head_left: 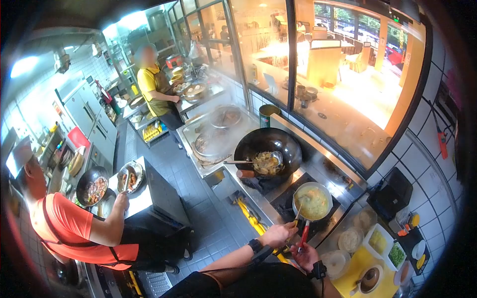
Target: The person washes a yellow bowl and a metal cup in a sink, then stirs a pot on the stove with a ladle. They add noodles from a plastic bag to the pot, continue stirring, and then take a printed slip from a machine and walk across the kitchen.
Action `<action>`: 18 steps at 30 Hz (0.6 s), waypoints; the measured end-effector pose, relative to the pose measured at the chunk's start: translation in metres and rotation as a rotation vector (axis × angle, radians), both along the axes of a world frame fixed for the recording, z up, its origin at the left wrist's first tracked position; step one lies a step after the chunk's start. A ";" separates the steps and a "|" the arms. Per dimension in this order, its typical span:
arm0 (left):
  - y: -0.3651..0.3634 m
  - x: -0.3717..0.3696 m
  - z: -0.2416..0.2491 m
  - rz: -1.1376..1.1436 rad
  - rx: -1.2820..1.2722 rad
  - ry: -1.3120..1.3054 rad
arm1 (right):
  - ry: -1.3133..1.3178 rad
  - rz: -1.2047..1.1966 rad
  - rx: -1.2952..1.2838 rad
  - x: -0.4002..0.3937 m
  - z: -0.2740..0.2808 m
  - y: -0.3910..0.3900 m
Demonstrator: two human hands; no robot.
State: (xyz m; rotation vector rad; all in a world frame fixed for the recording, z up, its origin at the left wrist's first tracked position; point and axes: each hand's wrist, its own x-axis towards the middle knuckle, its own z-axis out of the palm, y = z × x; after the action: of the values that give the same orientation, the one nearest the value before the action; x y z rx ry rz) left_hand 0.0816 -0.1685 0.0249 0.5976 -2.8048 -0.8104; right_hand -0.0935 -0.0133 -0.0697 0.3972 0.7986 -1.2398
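Observation:
My left hand (281,233) holds a thin utensil whose tip reaches into a small saucepan (312,201) of yellowish soup on the burner. My right hand (304,255) grips the saucepan's red handle (303,235) just below the pot. A wristband sits on each wrist. Behind the saucepan, a large black wok (268,149) holds pale cooked food, with a metal ladle (254,161) resting in it.
Tubs of ingredients (377,241) and covered bowls (350,239) stand right of the stove. A person in an orange shirt (69,226) works at the left by a dark pan (92,186) and a metal bowl (130,176). A person in yellow (151,87) stands far back. Tiled floor aisle between.

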 end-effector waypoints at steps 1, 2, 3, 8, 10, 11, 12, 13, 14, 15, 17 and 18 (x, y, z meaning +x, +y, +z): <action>0.000 0.001 0.001 -0.003 0.000 -0.003 | -0.023 -0.003 0.003 0.000 0.001 0.000; 0.000 0.001 0.002 -0.006 0.000 -0.006 | -0.045 -0.006 0.006 0.000 0.004 0.000; 0.000 0.001 0.000 -0.004 0.001 -0.006 | -0.045 -0.004 0.008 0.000 0.004 0.000; -0.002 0.001 -0.001 -0.028 -0.019 0.010 | 0.023 -0.009 -0.012 0.002 0.002 -0.001; -0.002 0.001 0.001 -0.023 -0.009 0.012 | 0.005 -0.013 -0.014 0.002 0.005 0.000; -0.001 0.001 0.003 -0.019 0.000 0.014 | -0.013 -0.018 -0.016 0.003 0.007 -0.001; -0.001 0.002 0.004 -0.015 0.000 0.013 | -0.014 -0.014 -0.016 0.002 0.005 -0.001; 0.000 0.002 0.007 -0.010 0.001 0.009 | -0.019 -0.004 -0.042 0.001 0.002 -0.001; 0.001 0.002 0.011 -0.003 0.002 0.003 | -0.024 0.007 -0.068 0.000 0.001 -0.001; 0.001 0.003 0.015 0.005 0.001 0.001 | -0.027 0.014 -0.068 0.000 -0.001 -0.002; 0.001 0.003 0.022 -0.001 0.041 -0.028 | -0.004 -0.015 -0.037 0.000 -0.003 -0.002; 0.001 0.004 0.022 -0.010 0.026 -0.023 | -0.008 -0.006 -0.036 0.001 -0.003 -0.002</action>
State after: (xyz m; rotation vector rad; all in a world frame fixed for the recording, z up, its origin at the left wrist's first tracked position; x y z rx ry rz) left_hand 0.0855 -0.1679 0.0469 0.6011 -2.8238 -0.8490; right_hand -0.0926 -0.0152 -0.0728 0.3749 0.7675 -1.2560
